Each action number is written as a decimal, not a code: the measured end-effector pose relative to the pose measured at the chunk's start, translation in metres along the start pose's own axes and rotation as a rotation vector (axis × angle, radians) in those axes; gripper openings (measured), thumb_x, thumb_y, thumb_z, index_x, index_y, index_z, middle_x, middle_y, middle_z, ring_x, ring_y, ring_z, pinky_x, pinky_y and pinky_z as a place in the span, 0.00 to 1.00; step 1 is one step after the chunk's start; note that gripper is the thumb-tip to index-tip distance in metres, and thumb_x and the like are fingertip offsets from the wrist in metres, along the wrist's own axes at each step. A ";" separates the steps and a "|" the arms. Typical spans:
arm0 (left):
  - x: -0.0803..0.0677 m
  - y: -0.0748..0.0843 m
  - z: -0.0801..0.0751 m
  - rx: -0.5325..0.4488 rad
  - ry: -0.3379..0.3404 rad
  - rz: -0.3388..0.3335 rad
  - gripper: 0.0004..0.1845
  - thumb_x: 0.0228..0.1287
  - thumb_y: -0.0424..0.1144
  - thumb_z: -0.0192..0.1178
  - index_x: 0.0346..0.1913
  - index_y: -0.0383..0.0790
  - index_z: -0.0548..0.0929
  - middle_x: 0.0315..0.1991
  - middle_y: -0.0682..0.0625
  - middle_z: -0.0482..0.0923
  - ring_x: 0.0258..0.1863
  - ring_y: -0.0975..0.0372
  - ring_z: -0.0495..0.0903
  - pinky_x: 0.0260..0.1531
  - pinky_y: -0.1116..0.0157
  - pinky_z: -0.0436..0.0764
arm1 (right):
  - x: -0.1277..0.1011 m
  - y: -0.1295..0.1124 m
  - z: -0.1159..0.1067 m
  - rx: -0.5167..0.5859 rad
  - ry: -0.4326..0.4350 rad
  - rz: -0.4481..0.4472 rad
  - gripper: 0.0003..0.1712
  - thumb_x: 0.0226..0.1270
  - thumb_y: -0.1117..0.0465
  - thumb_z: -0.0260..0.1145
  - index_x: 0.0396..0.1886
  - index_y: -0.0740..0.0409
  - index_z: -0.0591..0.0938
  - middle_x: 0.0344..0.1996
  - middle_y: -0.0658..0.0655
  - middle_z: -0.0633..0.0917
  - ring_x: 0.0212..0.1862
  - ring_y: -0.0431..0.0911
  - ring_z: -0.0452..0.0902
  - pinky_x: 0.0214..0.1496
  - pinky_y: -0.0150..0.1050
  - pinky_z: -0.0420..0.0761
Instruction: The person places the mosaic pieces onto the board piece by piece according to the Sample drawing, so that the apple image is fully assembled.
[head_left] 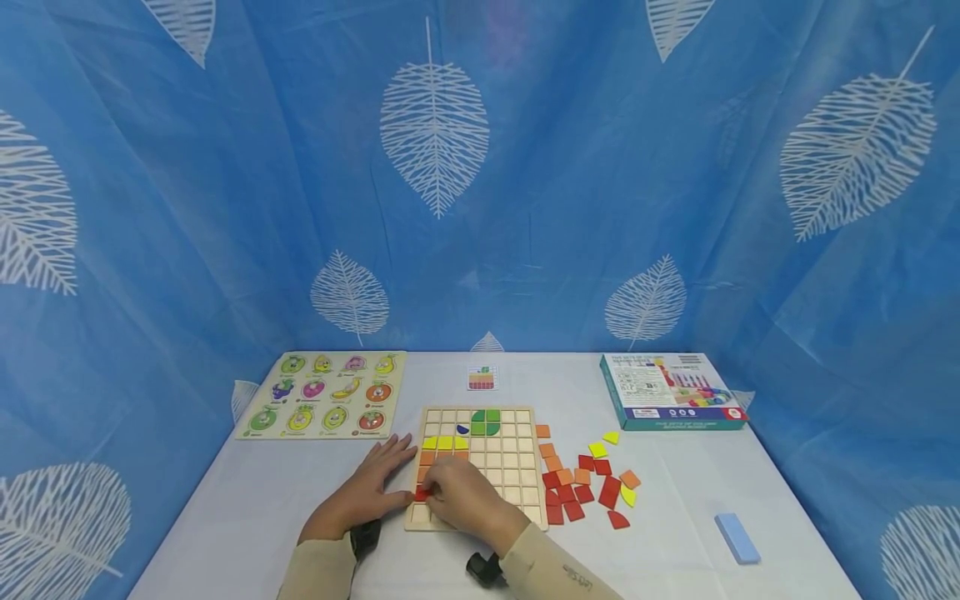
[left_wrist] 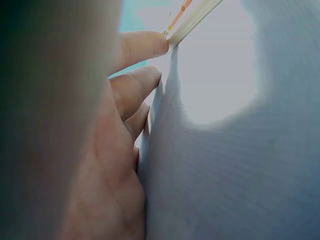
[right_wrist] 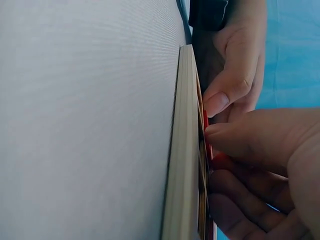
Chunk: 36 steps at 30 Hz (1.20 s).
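Evidently, left hand (head_left: pixel 366 490), fingers (left_wrist: pixel 144 46) extended, touches board (head_left: pixel 512 477) edge, likely steadying it; right hand (head_left: pixel 467 497) pinches red tile (head_left: pixel 421 494) between fingertips, likely for fine control.

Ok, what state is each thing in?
Grid board: flat, partly filled
Red tile: at the left column, seating unclear
Left hand: fingers spread, at board's left edge
Right hand: pinches the red tile
Loose tiles: scattered right of the board
Pattern card: flat, face up
Fruit board: flat, pictures up
Box: flat, looks closed
Blue block: lying flat
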<state>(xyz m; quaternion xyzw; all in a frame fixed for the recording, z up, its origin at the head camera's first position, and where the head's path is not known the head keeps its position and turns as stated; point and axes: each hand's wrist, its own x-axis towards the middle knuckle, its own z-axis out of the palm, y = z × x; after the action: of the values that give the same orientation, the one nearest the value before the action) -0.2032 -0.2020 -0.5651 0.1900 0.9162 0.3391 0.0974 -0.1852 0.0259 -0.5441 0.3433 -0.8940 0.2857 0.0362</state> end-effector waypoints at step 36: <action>0.003 0.002 0.002 0.035 0.004 0.002 0.44 0.59 0.51 0.71 0.78 0.39 0.72 0.81 0.45 0.59 0.82 0.48 0.48 0.79 0.44 0.44 | -0.127 0.136 -0.127 0.107 0.327 0.638 0.12 0.68 0.61 0.77 0.48 0.58 0.88 0.43 0.54 0.87 0.46 0.49 0.82 0.55 0.52 0.87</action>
<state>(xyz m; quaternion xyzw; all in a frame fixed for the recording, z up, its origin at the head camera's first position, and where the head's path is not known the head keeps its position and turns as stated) -0.2045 -0.1986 -0.5655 0.1917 0.9220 0.3236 0.0919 -0.1914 0.2513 -0.5377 -0.0016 -0.9222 0.3803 0.0695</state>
